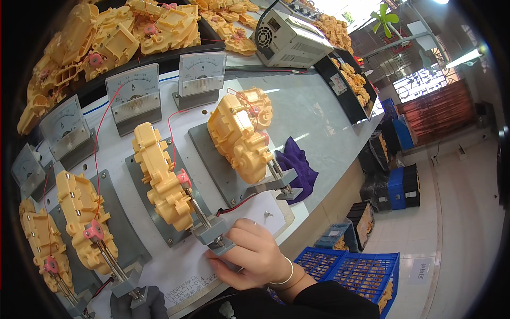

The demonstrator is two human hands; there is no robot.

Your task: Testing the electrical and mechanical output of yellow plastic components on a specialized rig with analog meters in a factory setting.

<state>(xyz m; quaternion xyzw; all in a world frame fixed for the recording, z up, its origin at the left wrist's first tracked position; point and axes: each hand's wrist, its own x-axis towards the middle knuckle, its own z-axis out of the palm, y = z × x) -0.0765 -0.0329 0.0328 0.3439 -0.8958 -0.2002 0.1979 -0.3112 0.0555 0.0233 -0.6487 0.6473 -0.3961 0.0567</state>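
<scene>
My right hand (252, 255) is closed on the grey sliding block (211, 232) of a test fixture, thumb below and fingers bent at its end. Metal rods run from that block to a yellow plastic gearbox housing (162, 175) with a pink part on its side. My left hand (146, 305), in a dark glove and cut off by the lower edge, is at the grey end block (126, 283) of the neighbouring fixture; its fingers seem bent round it. That fixture carries another yellow housing (82, 218). Red wires lead from the pink parts towards the meters.
Several ammeters (134, 93) stand behind the fixtures. Further right, another fixture holds a yellow housing (236, 133) beside a purple cloth (297, 167). A black tray (212, 47) heaped with housings and a power supply (289, 40) stand at the back. Blue crates (345, 255) are on the floor.
</scene>
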